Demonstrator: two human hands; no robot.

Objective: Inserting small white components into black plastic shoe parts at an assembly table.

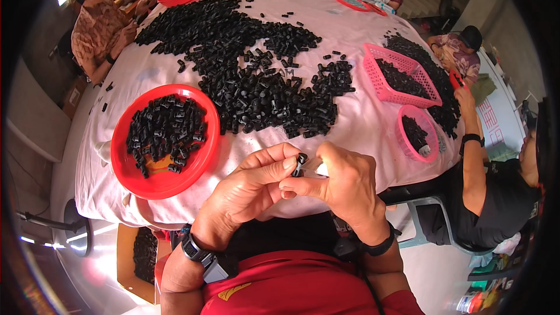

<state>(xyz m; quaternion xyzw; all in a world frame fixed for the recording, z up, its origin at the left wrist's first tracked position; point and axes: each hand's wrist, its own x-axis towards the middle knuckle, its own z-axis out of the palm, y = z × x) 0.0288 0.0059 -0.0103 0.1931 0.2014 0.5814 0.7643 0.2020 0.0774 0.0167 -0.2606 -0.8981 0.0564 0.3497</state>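
Note:
My left hand [248, 186] pinches a small black cylindrical plastic part [300, 162] between thumb and fingers, just past the table's near edge. Against that part, my right hand [354, 186] holds a small tool with a thin, pale flat end [312, 172] and something white [322, 169] at the fingers; its exact kind is too small to tell. A large heap of similar black parts [262, 96] spreads over the cloth beyond both hands. To the left stands a red round tray [119, 151] with more black parts [169, 125] in it.
A pink cloth [356, 134] covers the table. On the right are a pink rectangular basket [402, 96], a pink round basket [430, 154] and another dark heap [420, 58]. A person [499, 192] sits close on my right; another [99, 23] sits at the left. A cardboard box [131, 256] stands below left.

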